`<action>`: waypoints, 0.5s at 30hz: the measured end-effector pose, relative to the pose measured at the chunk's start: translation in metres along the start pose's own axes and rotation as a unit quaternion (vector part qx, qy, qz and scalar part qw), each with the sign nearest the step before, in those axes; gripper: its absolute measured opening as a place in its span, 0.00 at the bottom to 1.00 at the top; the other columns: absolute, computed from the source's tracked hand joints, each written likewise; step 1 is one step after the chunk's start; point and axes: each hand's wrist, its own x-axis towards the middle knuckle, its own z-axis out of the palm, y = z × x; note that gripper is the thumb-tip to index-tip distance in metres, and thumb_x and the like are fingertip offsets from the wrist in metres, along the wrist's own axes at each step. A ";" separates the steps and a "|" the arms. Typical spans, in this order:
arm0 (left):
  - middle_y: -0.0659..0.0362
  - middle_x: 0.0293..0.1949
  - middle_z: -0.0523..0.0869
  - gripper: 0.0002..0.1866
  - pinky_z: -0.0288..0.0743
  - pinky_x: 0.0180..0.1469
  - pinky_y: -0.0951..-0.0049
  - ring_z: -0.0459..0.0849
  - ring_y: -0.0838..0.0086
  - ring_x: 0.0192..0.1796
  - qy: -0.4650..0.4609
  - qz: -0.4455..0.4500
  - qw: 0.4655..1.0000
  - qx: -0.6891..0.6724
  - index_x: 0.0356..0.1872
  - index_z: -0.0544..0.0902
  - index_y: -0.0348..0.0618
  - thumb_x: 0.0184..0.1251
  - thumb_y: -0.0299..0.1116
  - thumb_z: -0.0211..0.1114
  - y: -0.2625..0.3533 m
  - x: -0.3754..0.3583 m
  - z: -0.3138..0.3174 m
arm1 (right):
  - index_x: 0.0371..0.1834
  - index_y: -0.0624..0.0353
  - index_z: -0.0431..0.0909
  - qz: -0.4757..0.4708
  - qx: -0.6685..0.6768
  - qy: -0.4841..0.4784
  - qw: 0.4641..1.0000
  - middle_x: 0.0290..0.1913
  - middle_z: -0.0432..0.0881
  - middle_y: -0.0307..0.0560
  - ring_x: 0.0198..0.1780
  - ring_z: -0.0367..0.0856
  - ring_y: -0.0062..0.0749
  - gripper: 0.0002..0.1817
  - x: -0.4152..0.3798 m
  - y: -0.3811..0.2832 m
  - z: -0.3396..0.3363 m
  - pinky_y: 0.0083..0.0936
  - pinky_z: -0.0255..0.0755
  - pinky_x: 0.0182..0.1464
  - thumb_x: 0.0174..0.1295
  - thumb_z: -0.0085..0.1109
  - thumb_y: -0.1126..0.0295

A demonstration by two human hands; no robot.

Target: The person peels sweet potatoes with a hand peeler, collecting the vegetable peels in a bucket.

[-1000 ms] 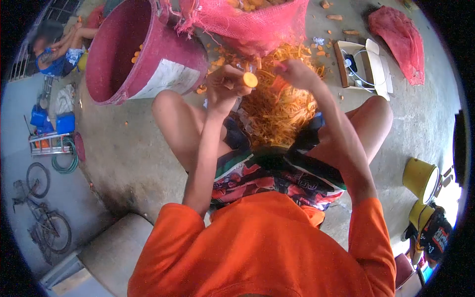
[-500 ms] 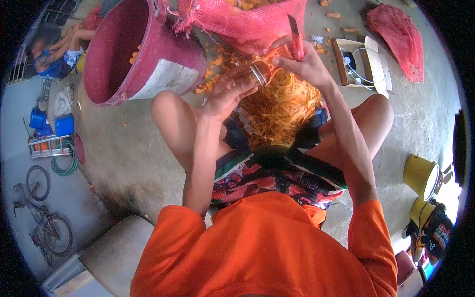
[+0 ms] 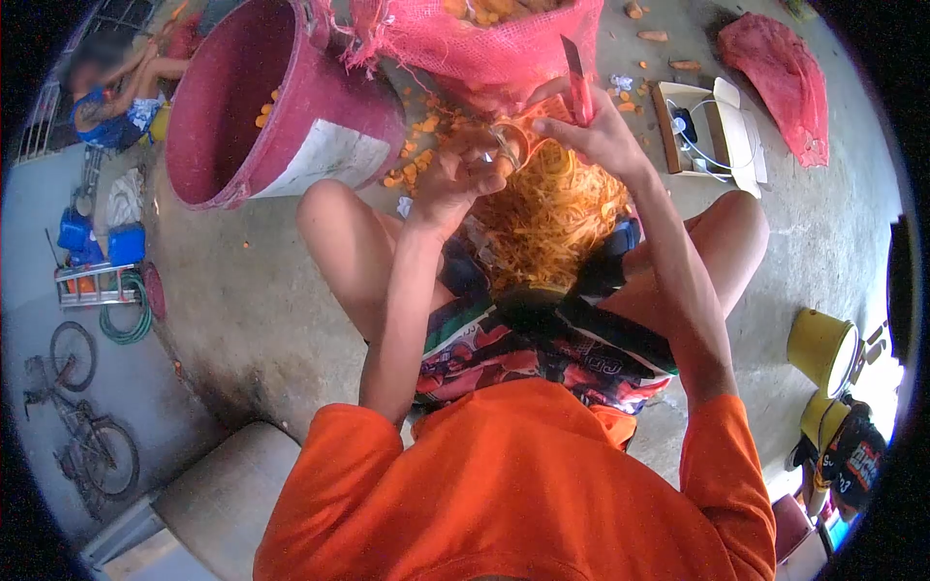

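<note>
My left hand (image 3: 451,182) has its fingers curled at the metal band of an orange tool (image 3: 528,128). Across from it, my right hand (image 3: 603,134) grips a red-handled knife (image 3: 581,101), blade pointing up and away, and also holds the tool's far side. Fingers partly hide the tool, so its exact shape is unclear. Beneath both hands lies a heap of orange peelings (image 3: 557,218) between my legs. A pink mesh sack (image 3: 484,58) with orange pieces in it stands just beyond my hands.
A large pink bucket (image 3: 373,107) leans at the left, with orange slices scattered beside it. An open cardboard box (image 3: 738,131) holding a cable and a red mesh bag (image 3: 775,82) lie at the right. Another person (image 3: 107,107) sits at the far left.
My left hand has shifted slightly left, and its fingers have curled in more around the metal part. The orange tool has turned a little. My right hand has barely moved.
</note>
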 end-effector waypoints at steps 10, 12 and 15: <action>0.59 0.58 0.83 0.46 0.75 0.66 0.67 0.81 0.70 0.61 0.024 -0.003 0.999 0.041 0.66 0.76 0.43 0.42 0.42 0.90 0.006 -0.001 0.002 | 0.50 0.61 0.83 -0.073 -0.025 -0.046 0.996 0.46 0.87 0.39 0.50 0.82 0.22 0.15 0.001 -0.021 0.007 0.26 0.77 0.55 0.62 0.74 0.73; 0.60 0.57 0.84 0.45 0.76 0.65 0.67 0.82 0.71 0.60 0.032 0.008 0.996 0.084 0.64 0.77 0.44 0.41 0.41 0.90 0.007 -0.004 0.002 | 0.49 0.62 0.83 -0.062 0.005 -0.058 0.996 0.46 0.87 0.39 0.48 0.82 0.21 0.14 0.001 -0.023 0.008 0.26 0.78 0.54 0.62 0.74 0.73; 0.61 0.57 0.84 0.44 0.77 0.65 0.68 0.82 0.72 0.60 0.016 0.032 0.993 0.117 0.62 0.78 0.44 0.40 0.40 0.91 0.011 -0.003 0.004 | 0.50 0.62 0.83 -0.068 -0.005 -0.053 0.996 0.45 0.87 0.40 0.47 0.83 0.22 0.14 -0.002 -0.027 0.009 0.26 0.78 0.53 0.63 0.73 0.73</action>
